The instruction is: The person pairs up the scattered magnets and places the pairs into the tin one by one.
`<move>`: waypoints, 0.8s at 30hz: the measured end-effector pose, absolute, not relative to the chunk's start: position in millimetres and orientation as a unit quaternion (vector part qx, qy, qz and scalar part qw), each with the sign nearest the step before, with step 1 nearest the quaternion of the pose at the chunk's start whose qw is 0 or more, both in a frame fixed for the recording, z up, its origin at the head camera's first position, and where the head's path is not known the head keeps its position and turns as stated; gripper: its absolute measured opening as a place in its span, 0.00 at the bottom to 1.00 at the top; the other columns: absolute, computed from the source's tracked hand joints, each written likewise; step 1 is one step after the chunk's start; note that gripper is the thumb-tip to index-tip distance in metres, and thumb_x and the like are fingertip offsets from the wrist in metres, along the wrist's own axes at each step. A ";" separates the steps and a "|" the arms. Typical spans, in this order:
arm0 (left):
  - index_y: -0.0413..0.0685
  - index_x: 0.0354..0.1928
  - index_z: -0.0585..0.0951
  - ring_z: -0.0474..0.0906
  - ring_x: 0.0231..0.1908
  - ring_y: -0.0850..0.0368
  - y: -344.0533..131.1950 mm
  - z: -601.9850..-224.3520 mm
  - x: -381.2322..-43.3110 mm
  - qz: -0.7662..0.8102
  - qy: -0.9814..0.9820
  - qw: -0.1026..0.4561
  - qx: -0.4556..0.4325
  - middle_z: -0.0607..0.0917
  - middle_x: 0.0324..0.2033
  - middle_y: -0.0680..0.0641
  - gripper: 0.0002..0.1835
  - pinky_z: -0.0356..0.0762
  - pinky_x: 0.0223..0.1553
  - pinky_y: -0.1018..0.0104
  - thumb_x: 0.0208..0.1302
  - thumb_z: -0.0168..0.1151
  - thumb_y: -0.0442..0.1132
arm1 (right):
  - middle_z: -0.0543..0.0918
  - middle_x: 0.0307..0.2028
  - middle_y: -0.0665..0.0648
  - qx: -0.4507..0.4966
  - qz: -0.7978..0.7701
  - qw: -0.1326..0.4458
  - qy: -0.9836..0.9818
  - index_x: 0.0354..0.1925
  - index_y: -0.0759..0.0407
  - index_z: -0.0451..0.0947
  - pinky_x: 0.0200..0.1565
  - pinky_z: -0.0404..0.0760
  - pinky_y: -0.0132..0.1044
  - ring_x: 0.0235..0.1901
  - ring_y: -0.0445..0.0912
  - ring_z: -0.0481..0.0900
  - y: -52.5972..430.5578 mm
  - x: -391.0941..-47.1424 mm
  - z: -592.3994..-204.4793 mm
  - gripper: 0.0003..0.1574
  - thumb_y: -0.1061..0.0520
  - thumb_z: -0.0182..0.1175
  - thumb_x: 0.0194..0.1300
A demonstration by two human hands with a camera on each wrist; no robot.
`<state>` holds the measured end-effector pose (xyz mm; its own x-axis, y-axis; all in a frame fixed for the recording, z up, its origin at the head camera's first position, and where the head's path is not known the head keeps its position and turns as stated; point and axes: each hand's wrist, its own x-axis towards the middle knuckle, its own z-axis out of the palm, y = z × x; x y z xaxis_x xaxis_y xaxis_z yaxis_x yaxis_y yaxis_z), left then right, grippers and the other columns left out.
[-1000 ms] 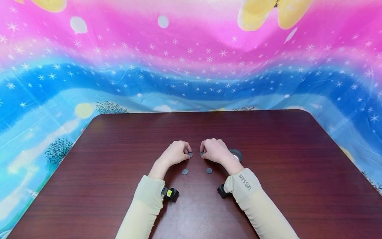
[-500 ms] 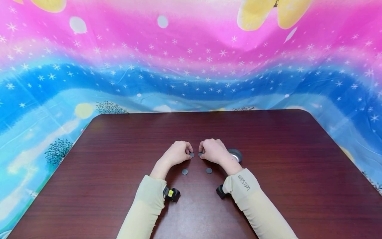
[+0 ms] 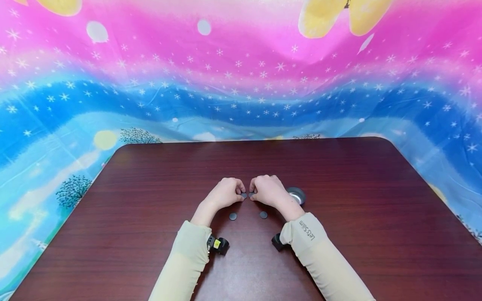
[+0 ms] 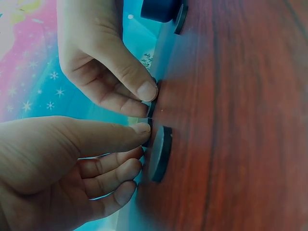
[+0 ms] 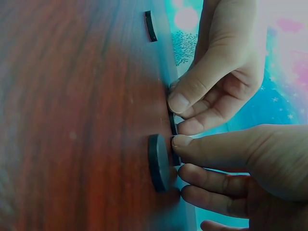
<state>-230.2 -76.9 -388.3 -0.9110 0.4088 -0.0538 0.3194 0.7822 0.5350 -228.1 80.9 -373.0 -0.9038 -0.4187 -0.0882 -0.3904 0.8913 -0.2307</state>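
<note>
My left hand (image 3: 225, 193) pinches a small dark grey disc (image 3: 244, 195) between thumb and fingers. Facing it, my right hand (image 3: 268, 190) pinches a matching disc (image 3: 251, 195). In the head view a narrow gap separates the two. Both wrist views have the left disc (image 5: 173, 123) and the right disc (image 5: 176, 150) almost edge to edge, low at the tabletop, partly hidden by thumbs and fingers. Closer to the person, two more discs lie flat: one on the left (image 3: 233, 216), one on the right (image 3: 263, 215).
A round grey dish with a shiny metal middle (image 3: 298, 195) stands just behind the right wrist, partly covered by it. The dark red wooden table (image 3: 169, 167) reaches back to a colourful curtain (image 3: 241, 83). Black wrist cameras (image 3: 222, 246) hang under both sleeves.
Both hands have slid slowly toward each other, bringing the two pinched discs closer together. The two loose discs and the dish have stayed put.
</note>
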 end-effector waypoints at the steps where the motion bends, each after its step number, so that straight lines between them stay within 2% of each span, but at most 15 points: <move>1: 0.47 0.32 0.81 0.73 0.26 0.62 -76.6 -388.3 -230.2 0.267 0.940 0.083 0.194 0.79 0.24 0.53 0.05 0.72 0.33 0.68 0.52 0.66 0.35 | 0.77 0.23 0.45 -0.209 -0.105 0.068 0.970 0.33 0.49 0.80 0.35 0.72 0.37 0.24 0.38 0.73 80.8 -227.9 -373.0 0.08 0.50 0.66 0.53; 18: 0.47 0.32 0.81 0.74 0.27 0.62 -75.2 -387.9 -230.2 0.267 0.940 0.080 0.195 0.80 0.24 0.53 0.05 0.73 0.34 0.68 0.52 0.65 0.35 | 0.75 0.22 0.44 -0.217 -0.119 0.068 0.966 0.33 0.49 0.80 0.35 0.71 0.37 0.24 0.38 0.72 80.7 -230.1 -376.3 0.11 0.48 0.67 0.51; 24: 0.47 0.32 0.81 0.74 0.27 0.62 -75.1 -388.4 -230.5 0.268 0.940 0.081 0.195 0.80 0.24 0.53 0.05 0.73 0.34 0.68 0.52 0.65 0.35 | 0.77 0.23 0.45 -0.213 -0.126 0.066 0.967 0.34 0.50 0.80 0.33 0.72 0.35 0.24 0.39 0.72 81.1 -229.8 -375.6 0.07 0.52 0.62 0.55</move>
<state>-230.5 -75.1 -388.4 -0.9112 0.4092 -0.0474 0.3228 0.7808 0.5349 -229.8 81.1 -375.6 -0.9002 -0.4290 -0.0740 -0.3956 0.8770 -0.2726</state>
